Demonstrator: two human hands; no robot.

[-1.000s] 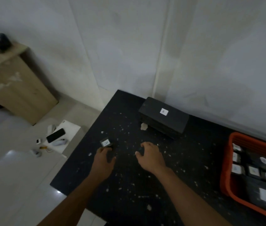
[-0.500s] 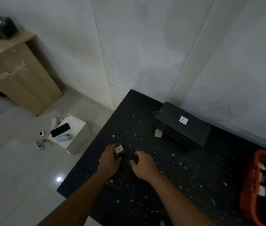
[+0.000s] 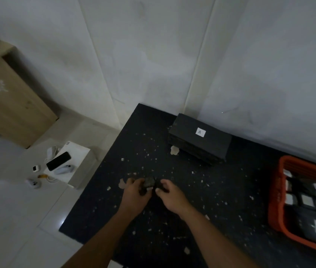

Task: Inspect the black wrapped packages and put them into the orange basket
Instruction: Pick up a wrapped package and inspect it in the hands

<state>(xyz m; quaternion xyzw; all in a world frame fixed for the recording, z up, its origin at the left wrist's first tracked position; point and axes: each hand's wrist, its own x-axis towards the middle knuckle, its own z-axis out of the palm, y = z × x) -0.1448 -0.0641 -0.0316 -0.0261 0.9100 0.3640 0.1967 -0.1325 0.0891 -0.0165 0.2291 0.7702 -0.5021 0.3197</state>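
A small black wrapped package (image 3: pixel 149 182) sits between my two hands just above the black table (image 3: pixel 192 190). My left hand (image 3: pixel 134 196) grips it from the left, fingers curled round it. My right hand (image 3: pixel 170 196) pinches its right side. Its white label is turned mostly out of sight. A large black wrapped package (image 3: pixel 199 139) with a white "A" label lies at the back of the table by the wall. The orange basket (image 3: pixel 275 192) stands at the right edge, holding several labelled black packages.
White flecks and paper scraps are scattered over the table. On the floor to the left stands a white box (image 3: pixel 70 165) with a phone on it, small gadgets around it. A wooden cabinet (image 3: pixel 12 105) stands further left. White walls close the back.
My left hand lifted the small package and turned it, so its label no longer faces up. My right hand moved in and took hold of its other side. The view shifted left.
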